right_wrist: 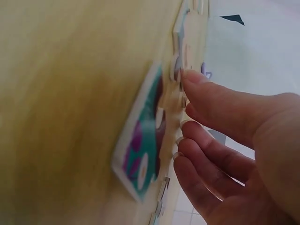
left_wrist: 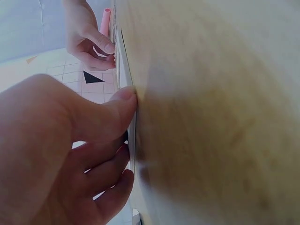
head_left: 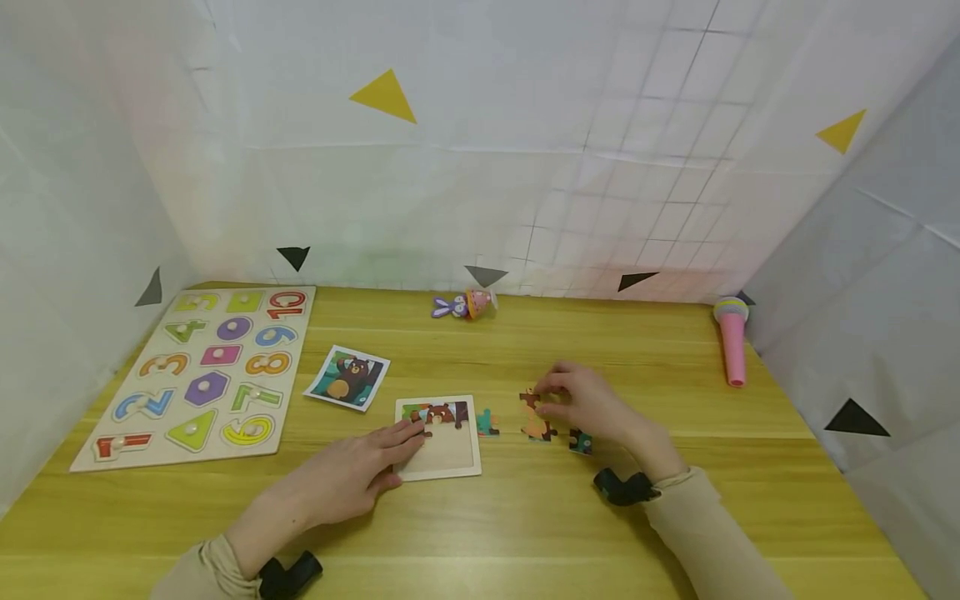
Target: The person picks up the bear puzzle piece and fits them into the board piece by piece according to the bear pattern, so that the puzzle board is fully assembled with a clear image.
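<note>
A square wooden puzzle tray (head_left: 442,472) lies on the table, its upper part filled with bear pieces. My left hand (head_left: 341,477) holds it at the left side, the thumb (left_wrist: 123,101) at its edge and the other fingers over the left rim. To the right of the tray, my right hand (head_left: 588,404) pinches a brown puzzle piece (head_left: 529,398) between thumb and index finger, low over the table. An orange piece (head_left: 537,429) lies just below it. A teal piece (head_left: 487,423) is beside the tray, and a dark teal piece (head_left: 580,442) sits under the right wrist.
A bear picture card (head_left: 347,378) lies behind the tray on the left. Farther left is a number-and-shape board (head_left: 225,392). A rabbit toy (head_left: 463,305) lies at the back, and a pink toy microphone (head_left: 732,342) at the right. Patterned cloth (head_left: 480,208) surrounds the table.
</note>
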A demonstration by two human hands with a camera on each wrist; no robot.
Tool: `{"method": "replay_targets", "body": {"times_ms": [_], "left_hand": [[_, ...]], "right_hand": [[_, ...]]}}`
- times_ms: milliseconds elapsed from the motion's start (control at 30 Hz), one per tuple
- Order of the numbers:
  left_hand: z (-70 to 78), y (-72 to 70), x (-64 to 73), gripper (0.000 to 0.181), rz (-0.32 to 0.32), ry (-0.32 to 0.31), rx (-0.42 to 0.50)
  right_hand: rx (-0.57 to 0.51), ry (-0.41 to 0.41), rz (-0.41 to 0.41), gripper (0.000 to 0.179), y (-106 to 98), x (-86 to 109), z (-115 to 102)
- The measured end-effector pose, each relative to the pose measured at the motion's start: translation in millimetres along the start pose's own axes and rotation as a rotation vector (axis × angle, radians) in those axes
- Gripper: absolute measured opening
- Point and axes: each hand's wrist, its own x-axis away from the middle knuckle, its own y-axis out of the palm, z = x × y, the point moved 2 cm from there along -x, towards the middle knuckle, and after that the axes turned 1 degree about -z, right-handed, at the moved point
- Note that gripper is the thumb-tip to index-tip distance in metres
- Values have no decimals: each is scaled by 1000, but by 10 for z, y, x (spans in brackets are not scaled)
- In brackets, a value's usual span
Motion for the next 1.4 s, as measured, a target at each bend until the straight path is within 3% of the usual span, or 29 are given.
{"method": "replay_targets", "body": {"times_ms": [733, 1400], "left_hand": [[18, -12, 2, 52, 14, 24, -44], [28, -24, 15, 53, 10, 28, -42]], "right_hand": [[13, -17, 28, 15, 18, 9, -13], [101, -70, 31, 17, 42, -6, -11]]}}
